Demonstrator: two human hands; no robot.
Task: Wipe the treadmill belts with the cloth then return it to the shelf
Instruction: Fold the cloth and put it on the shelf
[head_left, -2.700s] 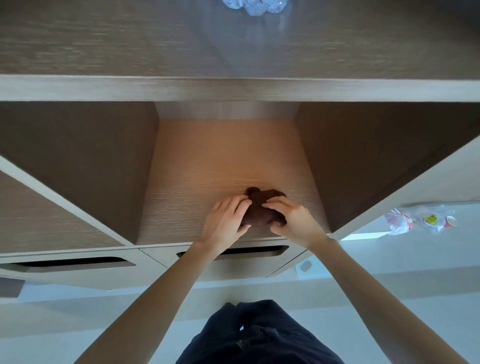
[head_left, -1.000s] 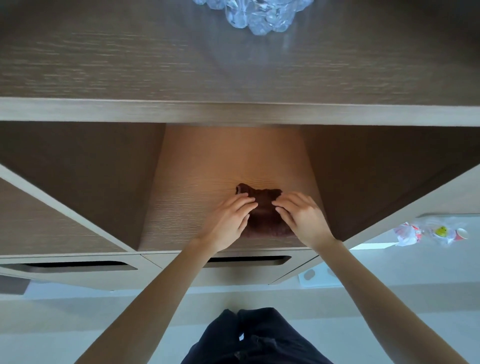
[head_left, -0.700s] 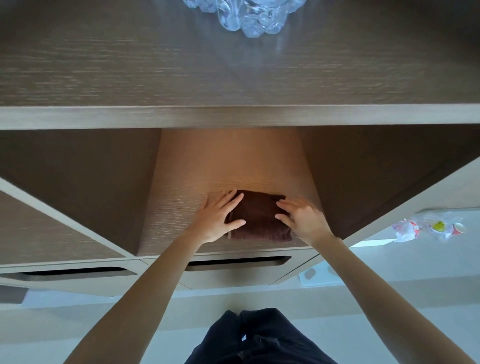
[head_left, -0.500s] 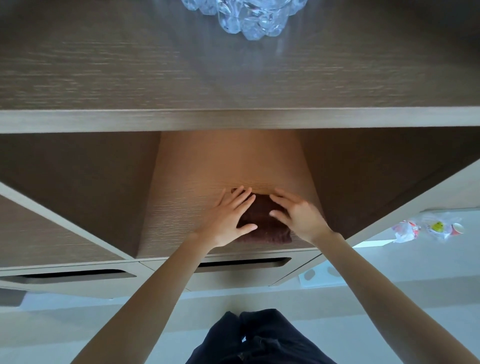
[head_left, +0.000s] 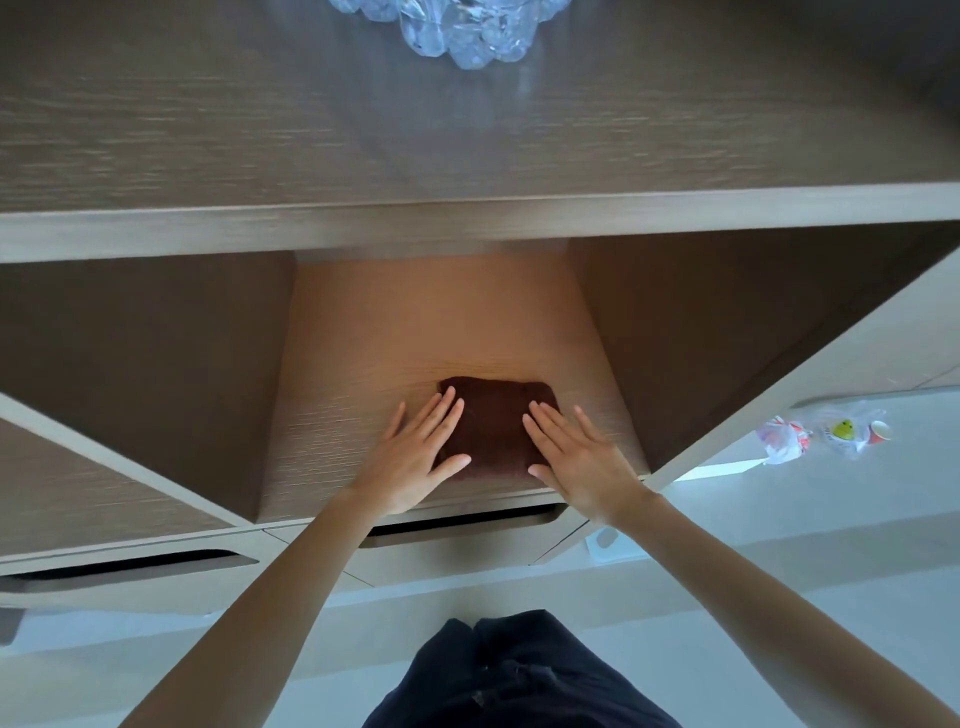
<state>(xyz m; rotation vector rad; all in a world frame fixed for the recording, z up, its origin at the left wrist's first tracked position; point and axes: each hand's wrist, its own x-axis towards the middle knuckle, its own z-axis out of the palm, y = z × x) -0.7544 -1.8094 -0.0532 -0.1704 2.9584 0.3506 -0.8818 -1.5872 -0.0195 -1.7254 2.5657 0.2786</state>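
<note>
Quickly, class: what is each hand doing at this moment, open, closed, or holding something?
Left hand: open, fingers straight, resting flat on the brown cloth.
Right hand: open, fingers straight, also flat on the cloth.

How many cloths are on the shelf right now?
1. The folded brown cloth lies near the front of the lit shelf, with the left hand and right hand resting flat on its edges. None seems hidden.

Single head cam, wide-angle, worn by the person. It faced forward and steeply down, close in on the open shelf (head_left: 415, 322) bay at centre frame. Cabinet top (head_left: 260, 130) filled the upper third; floor (head_left: 805, 571) and dark trousers (head_left: 519, 680) sat along the bottom edge.
</note>
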